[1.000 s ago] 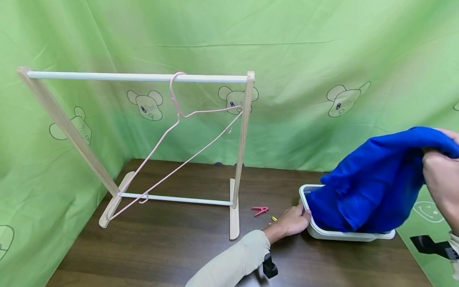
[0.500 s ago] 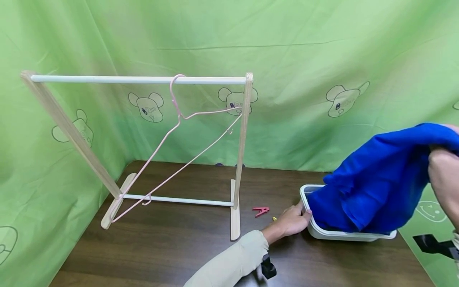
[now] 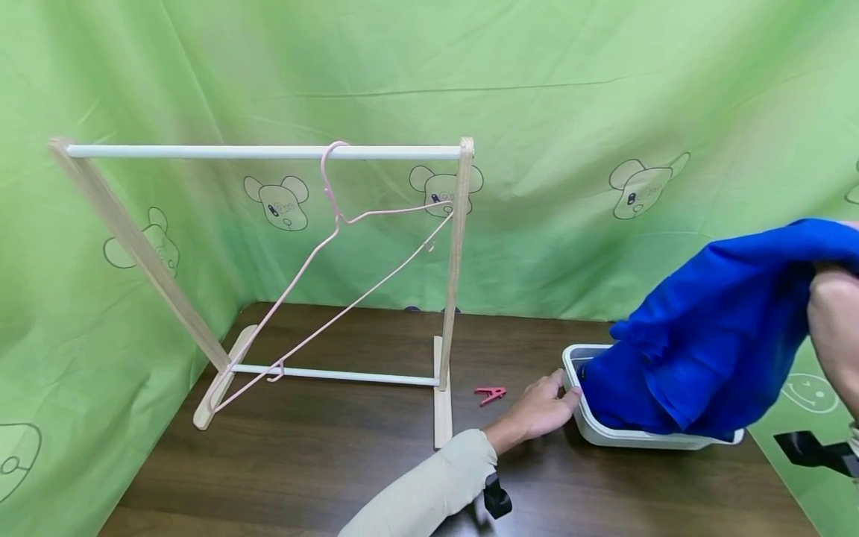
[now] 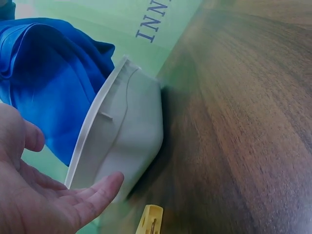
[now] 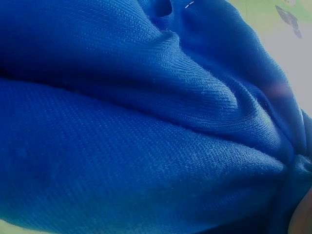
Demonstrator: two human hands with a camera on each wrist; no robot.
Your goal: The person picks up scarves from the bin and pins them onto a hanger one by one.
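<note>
A blue cloth hangs half out of a white tub at the table's right. My right hand grips the cloth's upper end at the frame's right edge and holds it above the tub. The right wrist view is filled with the blue cloth. My left hand lies with straight fingers against the tub's left end. In the left wrist view the left hand is spread beside the white tub, with the blue cloth draped over the rim.
A wooden rack with a white rail stands at the left, and a pink wire hanger hangs aslant on it. A red clip lies between rack and tub, and a yellow clip sits by my left hand. Green sheets wall the table.
The right hand has drawn the blue cloth a little higher and to the right, so more of it is out of the tub. The left hand stays at the tub's end.
</note>
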